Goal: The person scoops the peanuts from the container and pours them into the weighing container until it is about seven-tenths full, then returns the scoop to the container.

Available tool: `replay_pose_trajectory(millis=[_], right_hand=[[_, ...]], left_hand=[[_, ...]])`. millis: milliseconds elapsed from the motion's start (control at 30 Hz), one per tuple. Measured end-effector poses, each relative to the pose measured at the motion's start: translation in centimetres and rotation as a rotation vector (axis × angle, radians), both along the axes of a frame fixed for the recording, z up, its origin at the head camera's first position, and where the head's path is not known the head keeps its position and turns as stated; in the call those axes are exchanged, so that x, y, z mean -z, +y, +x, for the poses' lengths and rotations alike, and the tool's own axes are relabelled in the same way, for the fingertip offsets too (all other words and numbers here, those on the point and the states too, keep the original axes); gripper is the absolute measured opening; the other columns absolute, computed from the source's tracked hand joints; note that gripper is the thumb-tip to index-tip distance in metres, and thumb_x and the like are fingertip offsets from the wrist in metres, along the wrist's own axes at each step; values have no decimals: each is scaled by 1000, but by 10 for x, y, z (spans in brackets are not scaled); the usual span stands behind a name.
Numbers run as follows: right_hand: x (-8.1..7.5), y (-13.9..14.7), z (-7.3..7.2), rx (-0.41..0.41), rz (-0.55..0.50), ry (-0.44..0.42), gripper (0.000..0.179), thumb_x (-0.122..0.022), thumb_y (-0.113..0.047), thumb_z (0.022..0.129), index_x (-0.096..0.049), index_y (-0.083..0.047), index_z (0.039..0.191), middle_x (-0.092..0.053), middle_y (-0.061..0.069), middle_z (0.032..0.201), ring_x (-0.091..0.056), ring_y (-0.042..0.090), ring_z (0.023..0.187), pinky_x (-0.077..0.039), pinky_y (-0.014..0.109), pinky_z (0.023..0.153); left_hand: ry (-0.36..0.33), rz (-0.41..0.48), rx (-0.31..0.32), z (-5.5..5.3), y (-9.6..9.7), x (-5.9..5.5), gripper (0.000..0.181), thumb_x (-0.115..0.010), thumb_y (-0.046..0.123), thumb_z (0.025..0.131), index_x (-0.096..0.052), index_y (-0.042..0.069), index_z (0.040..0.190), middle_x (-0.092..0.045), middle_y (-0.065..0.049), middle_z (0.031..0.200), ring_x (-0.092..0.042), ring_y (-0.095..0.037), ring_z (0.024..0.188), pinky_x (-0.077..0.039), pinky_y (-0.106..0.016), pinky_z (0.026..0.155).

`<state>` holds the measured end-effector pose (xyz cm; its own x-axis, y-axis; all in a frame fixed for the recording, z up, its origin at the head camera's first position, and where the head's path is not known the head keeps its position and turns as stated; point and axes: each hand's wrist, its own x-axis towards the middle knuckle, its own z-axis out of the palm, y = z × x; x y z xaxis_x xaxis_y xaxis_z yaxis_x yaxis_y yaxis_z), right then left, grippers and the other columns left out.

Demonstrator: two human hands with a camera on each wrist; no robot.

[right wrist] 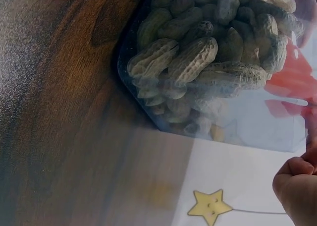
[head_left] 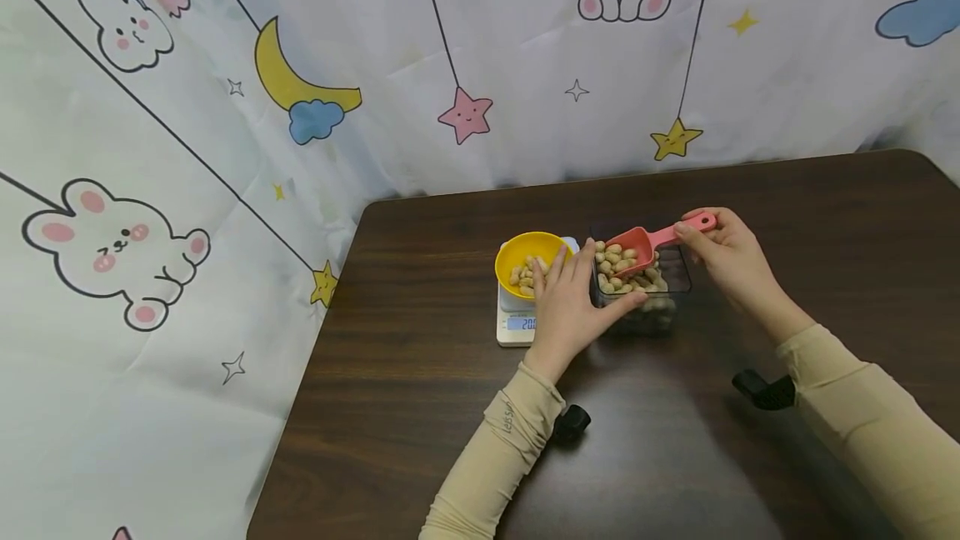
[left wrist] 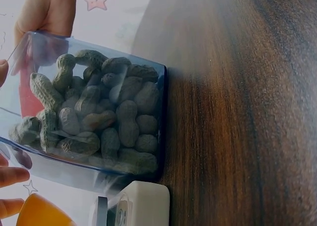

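Near the far edge of the dark brown table (head_left: pixel 405 407), about midway along it, stands a clear container (head_left: pixel 645 319) well filled with unshelled peanuts (left wrist: pixel 129 119). A pinkish-red scoop (head_left: pixel 647 248) has its blade down inside the container, among the peanuts at the top, and its handle slants up over the side that faces the table's right edge. The right hand (head_left: pixel 731 257) pinches that handle close to its holed end, thumb and fingers closed on it. On the side toward the far left corner, just beside the container, sits a white scale (head_left: pixel 506 336) carrying a yellow bowl (head_left: pixel 534 243) with a small heap of peanuts in it. The scale's display (head_left: pixel 519 323), facing the near edge, begins with 20; the hand covers part of it. The left hand (head_left: pixel 570 311) is spread wide and grasps nothing: its thumb lies along the container's near rim, while its extended fingers reach between container and bowl, some over the bowl's edge. Whether these fingers press on either one I cannot tell. Both arms, in beige sleeves (head_left: pixel 487 448), come in over the near part of the table, and a black device (head_left: pixel 761 390) shows at the right wrist.
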<state>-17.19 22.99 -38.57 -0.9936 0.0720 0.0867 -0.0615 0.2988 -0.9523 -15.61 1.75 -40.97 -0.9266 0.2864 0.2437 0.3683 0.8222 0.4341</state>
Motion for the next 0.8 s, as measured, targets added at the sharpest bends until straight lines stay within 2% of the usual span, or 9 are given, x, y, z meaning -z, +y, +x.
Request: replay_pose_trajectory(millis=[133,300,467,567,800], right_hand=[[-1,-3,-1,24,-20,-37,24,-53,-37,93,-41,-21,107,-44,-11,73,-41,5,64,-35,22,53],[-3,-3,0,40,-47,-54,23,-52,-36,92,-41,-22,106,-45,-11,75,-41,6,66,-36,21,55],[-4,3,3,50,-188,-71,22,-56,-31,91,-42,-20,104,-47,-8,74,-41,6,65,-35,18,54],[-4,5,4,27,-322,-75,25,-59,-27,90,-42,-17,104,-46,-5,75,-41,6,64,-34,18,53],[-2,7,9,39,-438,-112,34,-63,-31,86,-41,-16,106,-46,-7,72,-39,6,61,-29,20,50]], left_hand=[[-2,-3,1,0,-1,-1,87,-51,71,78,-31,21,146,-36,3,150,-30,-26,141,-9,-63,113],[-2,-15,-5,0,-1,-1,87,-50,73,78,-32,21,146,-36,3,150,-30,-25,141,-9,-62,113],[-8,-6,-3,-1,-1,-1,88,-48,73,78,-29,23,147,-35,5,151,-28,-25,142,-7,-62,113],[-7,-6,-5,-2,-2,-1,88,-47,74,78,-26,24,148,-35,5,151,-28,-24,142,-7,-62,114],[-8,8,-3,-2,-2,0,88,-48,74,78,-25,26,148,-35,6,150,-28,-24,142,-7,-62,114]])
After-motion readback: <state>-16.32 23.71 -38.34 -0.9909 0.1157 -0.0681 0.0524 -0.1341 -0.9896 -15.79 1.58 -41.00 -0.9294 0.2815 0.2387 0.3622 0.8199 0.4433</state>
